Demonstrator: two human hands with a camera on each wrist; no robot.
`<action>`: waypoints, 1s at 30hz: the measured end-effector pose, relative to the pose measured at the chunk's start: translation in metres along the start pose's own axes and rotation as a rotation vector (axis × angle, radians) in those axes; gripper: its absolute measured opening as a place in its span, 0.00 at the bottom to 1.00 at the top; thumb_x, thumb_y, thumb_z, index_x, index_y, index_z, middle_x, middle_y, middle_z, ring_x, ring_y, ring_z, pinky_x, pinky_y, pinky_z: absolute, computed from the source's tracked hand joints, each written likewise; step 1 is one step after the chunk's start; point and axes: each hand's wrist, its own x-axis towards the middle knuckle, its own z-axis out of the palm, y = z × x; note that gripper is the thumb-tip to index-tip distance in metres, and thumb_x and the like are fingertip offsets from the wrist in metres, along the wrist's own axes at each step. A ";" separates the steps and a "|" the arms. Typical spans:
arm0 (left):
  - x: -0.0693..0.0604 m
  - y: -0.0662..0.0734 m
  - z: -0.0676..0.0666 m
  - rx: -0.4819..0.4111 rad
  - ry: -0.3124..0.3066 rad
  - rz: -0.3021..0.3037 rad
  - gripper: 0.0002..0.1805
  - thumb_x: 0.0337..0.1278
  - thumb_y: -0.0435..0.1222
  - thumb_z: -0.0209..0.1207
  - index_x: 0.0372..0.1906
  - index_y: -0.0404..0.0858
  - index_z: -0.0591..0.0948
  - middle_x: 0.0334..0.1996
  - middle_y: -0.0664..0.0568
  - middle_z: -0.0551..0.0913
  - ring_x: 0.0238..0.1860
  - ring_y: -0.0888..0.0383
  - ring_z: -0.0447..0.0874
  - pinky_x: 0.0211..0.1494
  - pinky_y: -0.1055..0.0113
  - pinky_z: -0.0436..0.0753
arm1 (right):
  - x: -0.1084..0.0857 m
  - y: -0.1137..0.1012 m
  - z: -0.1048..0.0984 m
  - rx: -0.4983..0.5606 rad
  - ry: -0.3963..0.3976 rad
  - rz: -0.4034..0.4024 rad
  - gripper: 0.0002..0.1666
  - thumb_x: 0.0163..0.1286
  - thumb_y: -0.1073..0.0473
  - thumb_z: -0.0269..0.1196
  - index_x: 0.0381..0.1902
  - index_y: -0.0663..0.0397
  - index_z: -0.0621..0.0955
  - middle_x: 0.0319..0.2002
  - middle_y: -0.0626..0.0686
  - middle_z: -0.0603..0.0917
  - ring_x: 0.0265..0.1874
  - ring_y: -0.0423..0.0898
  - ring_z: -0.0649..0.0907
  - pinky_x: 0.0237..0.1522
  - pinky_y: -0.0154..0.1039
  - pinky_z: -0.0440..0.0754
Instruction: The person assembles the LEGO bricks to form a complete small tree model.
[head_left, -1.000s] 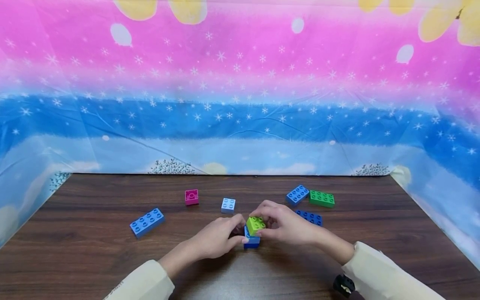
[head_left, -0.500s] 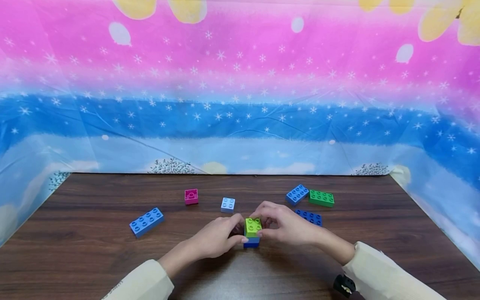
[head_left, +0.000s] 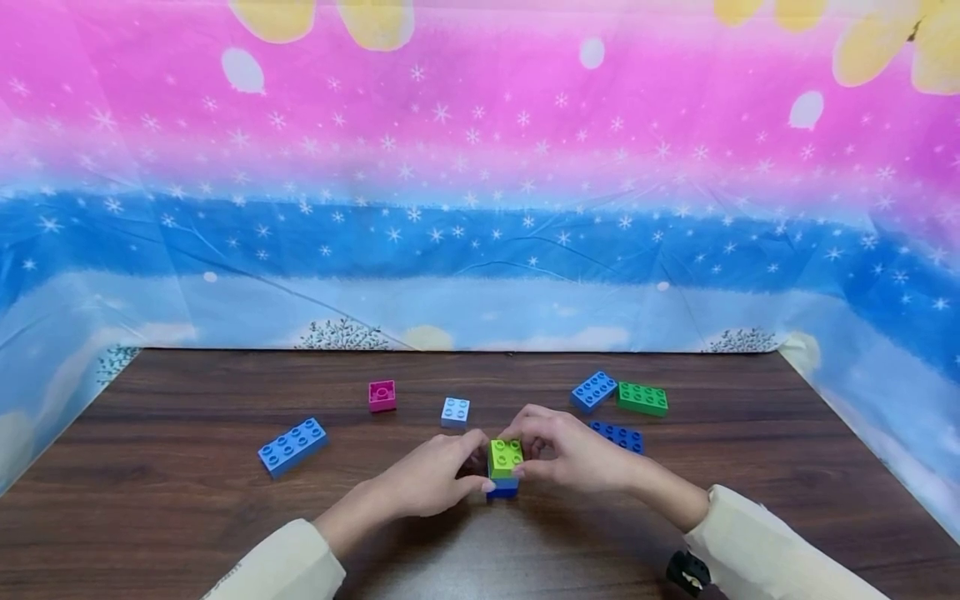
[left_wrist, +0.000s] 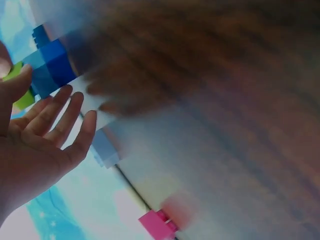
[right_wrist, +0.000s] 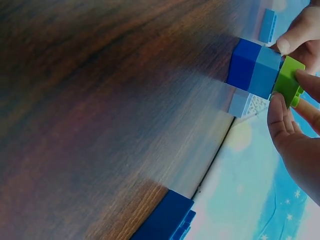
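A small stack stands on the table between the hands: a dark blue brick [head_left: 502,492] at the bottom, a lighter blue brick [right_wrist: 265,71] above it and a lime green brick [head_left: 505,459] on top. In the right wrist view the lime brick looks slightly tilted, with a small gap beneath one side. My right hand [head_left: 573,450] pinches the lime brick between thumb and fingers. My left hand [head_left: 427,477] holds the stack from the left, its thumb against the lighter blue brick; the far fingertips are hidden in the head view.
On the wooden table [head_left: 187,500] lie a blue brick [head_left: 293,447] at left, a pink brick [head_left: 382,396] and a pale blue brick [head_left: 455,412] farther back, and blue [head_left: 593,391], green [head_left: 642,398] and dark blue [head_left: 618,437] bricks at right. A patterned cloth [head_left: 480,242] hangs behind.
The lime green brick has shifted slightly left and straightened over the blue bricks, with my right hand still pinching it. My left hand has stayed at the stack.
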 end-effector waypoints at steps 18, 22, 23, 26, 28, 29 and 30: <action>0.000 0.009 -0.003 -0.026 0.141 0.060 0.07 0.59 0.35 0.57 0.41 0.39 0.74 0.36 0.51 0.80 0.39 0.59 0.79 0.43 0.64 0.77 | -0.002 0.003 0.000 0.028 0.017 0.025 0.17 0.60 0.59 0.64 0.47 0.55 0.77 0.37 0.46 0.77 0.34 0.38 0.77 0.37 0.33 0.79; 0.000 0.008 -0.002 -0.023 0.152 0.071 0.06 0.59 0.34 0.57 0.39 0.39 0.74 0.35 0.52 0.80 0.38 0.59 0.79 0.42 0.64 0.78 | -0.003 0.002 -0.001 0.078 0.005 0.069 0.15 0.61 0.59 0.63 0.46 0.55 0.77 0.37 0.47 0.79 0.37 0.40 0.79 0.40 0.34 0.79; 0.000 0.008 -0.001 -0.024 0.154 0.072 0.06 0.58 0.34 0.57 0.39 0.39 0.74 0.34 0.52 0.80 0.38 0.59 0.79 0.42 0.65 0.78 | -0.004 0.002 -0.002 0.087 -0.002 0.084 0.15 0.61 0.59 0.63 0.46 0.54 0.77 0.37 0.46 0.79 0.37 0.40 0.79 0.41 0.34 0.78; 0.000 0.009 -0.001 -0.031 0.156 0.072 0.06 0.58 0.33 0.57 0.39 0.38 0.74 0.34 0.53 0.80 0.37 0.59 0.79 0.41 0.66 0.77 | -0.005 0.003 -0.003 0.110 -0.023 0.118 0.15 0.62 0.60 0.62 0.48 0.53 0.76 0.38 0.45 0.80 0.39 0.40 0.79 0.43 0.33 0.77; -0.001 0.009 -0.001 -0.036 0.155 0.069 0.06 0.58 0.33 0.57 0.39 0.38 0.73 0.34 0.53 0.80 0.37 0.59 0.79 0.41 0.67 0.77 | -0.006 0.005 -0.003 0.117 -0.032 0.125 0.16 0.63 0.60 0.62 0.49 0.52 0.76 0.38 0.44 0.80 0.40 0.40 0.79 0.44 0.33 0.77; -0.001 0.009 -0.001 -0.039 0.154 0.067 0.06 0.59 0.33 0.57 0.39 0.38 0.73 0.34 0.53 0.80 0.37 0.59 0.79 0.41 0.68 0.77 | -0.006 0.006 -0.003 0.121 -0.034 0.126 0.16 0.63 0.60 0.61 0.49 0.51 0.76 0.38 0.44 0.80 0.40 0.39 0.79 0.44 0.33 0.77; -0.001 0.009 -0.001 -0.040 0.153 0.065 0.06 0.59 0.33 0.57 0.39 0.38 0.73 0.35 0.53 0.80 0.38 0.59 0.79 0.41 0.68 0.77 | -0.006 0.006 -0.003 0.124 -0.036 0.122 0.16 0.63 0.61 0.61 0.49 0.51 0.76 0.39 0.44 0.80 0.40 0.39 0.79 0.44 0.33 0.77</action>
